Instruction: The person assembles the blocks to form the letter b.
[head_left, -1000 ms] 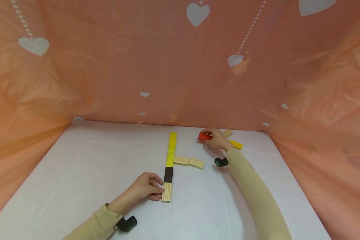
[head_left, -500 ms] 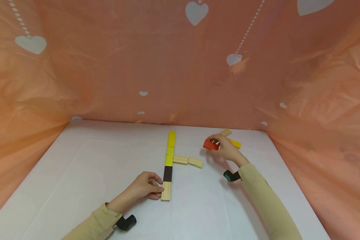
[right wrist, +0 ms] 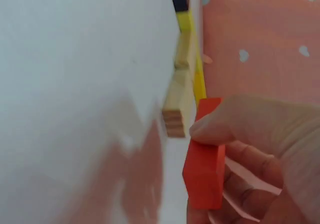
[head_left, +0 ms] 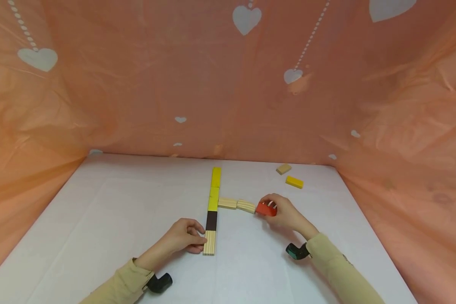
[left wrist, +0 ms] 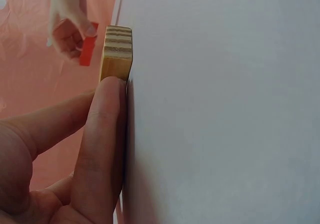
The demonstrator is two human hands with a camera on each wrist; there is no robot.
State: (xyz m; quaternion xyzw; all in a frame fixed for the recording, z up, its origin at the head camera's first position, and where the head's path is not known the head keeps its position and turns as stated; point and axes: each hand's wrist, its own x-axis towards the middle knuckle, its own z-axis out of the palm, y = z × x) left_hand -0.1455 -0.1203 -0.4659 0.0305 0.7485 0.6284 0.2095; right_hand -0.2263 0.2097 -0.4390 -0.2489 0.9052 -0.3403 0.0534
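Observation:
My right hand (head_left: 286,214) pinches a red wooden block (head_left: 264,209) between thumb and fingers. In the right wrist view the red block (right wrist: 205,171) is off the table, close to the end of a short branch. That branch consists of two plain blocks (head_left: 227,203) (head_left: 246,206), the outer one slightly angled. It meets a straight column of two yellow blocks (head_left: 214,199) (head_left: 216,177), a dark block (head_left: 211,221) and a plain striped block (head_left: 209,243). My left hand (head_left: 183,236) rests with relaxed fingers against the striped block's left side; a fingertip touches its side (left wrist: 114,68).
Behind my right hand lie a loose yellow block (head_left: 294,182) and a loose plain block (head_left: 283,169). A white sheet (head_left: 137,190) covers the table. Orange cloth with hearts (head_left: 144,84) rises at the back and both sides. A black camera (head_left: 297,251) hangs at each wrist.
My right hand has brought the red block toward me from the back right, to the end of the branch. My left hand has stayed at the striped block.

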